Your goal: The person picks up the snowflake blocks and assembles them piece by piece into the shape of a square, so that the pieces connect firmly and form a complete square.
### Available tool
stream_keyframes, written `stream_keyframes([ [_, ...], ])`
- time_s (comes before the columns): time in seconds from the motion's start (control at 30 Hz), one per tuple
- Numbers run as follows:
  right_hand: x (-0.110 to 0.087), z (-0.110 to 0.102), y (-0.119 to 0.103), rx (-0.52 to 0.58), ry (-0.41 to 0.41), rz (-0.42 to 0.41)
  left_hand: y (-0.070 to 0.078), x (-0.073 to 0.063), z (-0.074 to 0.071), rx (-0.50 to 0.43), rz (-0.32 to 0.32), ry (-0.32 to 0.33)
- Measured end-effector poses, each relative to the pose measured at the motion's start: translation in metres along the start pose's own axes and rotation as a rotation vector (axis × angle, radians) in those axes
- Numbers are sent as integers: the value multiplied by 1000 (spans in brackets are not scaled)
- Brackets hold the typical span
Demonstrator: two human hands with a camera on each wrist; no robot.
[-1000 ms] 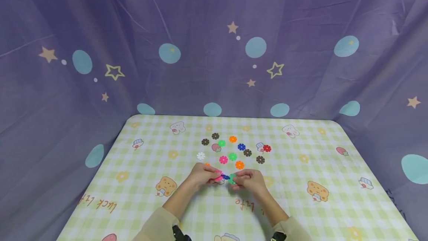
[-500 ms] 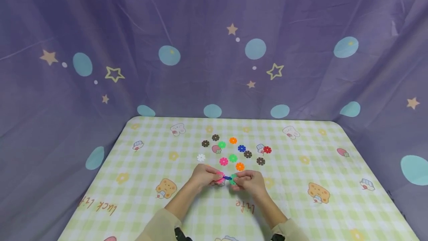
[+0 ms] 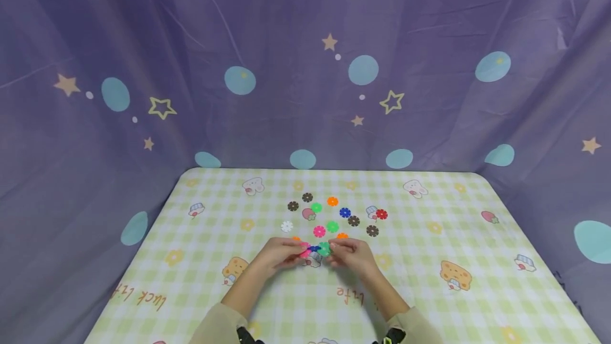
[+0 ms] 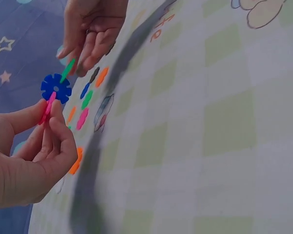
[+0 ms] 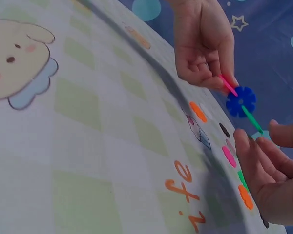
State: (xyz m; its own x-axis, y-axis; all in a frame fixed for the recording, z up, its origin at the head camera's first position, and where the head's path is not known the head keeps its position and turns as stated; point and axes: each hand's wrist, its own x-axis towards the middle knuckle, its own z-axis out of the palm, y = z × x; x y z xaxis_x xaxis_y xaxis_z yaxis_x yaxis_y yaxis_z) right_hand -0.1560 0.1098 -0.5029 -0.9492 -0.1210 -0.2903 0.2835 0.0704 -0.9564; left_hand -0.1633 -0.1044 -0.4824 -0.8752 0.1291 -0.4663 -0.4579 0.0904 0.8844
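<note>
Pinching a pink, notched, flat plastic disc (image 4: pixel 48 107) between thumb and fingers, the left hand (image 4: pixel 27 161) holds a joined row of three above a green-and-white checked cloth with cartoon prints (image 3: pixel 210 238): the pink piece is slotted into a blue, notched plastic disc (image 5: pixel 241 102), whose other side carries a green, notched plastic disc (image 5: pixel 252 120). The right hand (image 5: pixel 278 175) has its fingers parted beside the green disc's free edge; whether a fingertip touches it, I cannot tell. Beyond the hands, loose discs lie on the cloth, among them a white one (image 3: pixel 286 226) and a red one (image 3: pixel 381 214). Behind hangs a purple curtain with stars and pale-blue ovals (image 3: pixel 277 26).
</note>
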Motion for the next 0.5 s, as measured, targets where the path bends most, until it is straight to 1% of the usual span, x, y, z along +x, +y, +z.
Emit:
stream_keyframes([
  [0.03,1,0,0,-19,26,-10,1,0,-2,0,0,14],
  [0.1,5,-2,0,-74,92,-56,2,0,-7,-3,4,35],
  [0.2,9,-7,0,-255,184,-162,4,0,-12,-23,3,59],
  [0.3,13,-15,0,-454,238,-289,4,1,-16,-51,-7,83],
  [0.4,16,-21,2,-616,238,-402,2,3,-19,-76,-27,93],
  [0.5,19,-25,5,-758,189,-469,2,3,-21,-79,-35,90],
])
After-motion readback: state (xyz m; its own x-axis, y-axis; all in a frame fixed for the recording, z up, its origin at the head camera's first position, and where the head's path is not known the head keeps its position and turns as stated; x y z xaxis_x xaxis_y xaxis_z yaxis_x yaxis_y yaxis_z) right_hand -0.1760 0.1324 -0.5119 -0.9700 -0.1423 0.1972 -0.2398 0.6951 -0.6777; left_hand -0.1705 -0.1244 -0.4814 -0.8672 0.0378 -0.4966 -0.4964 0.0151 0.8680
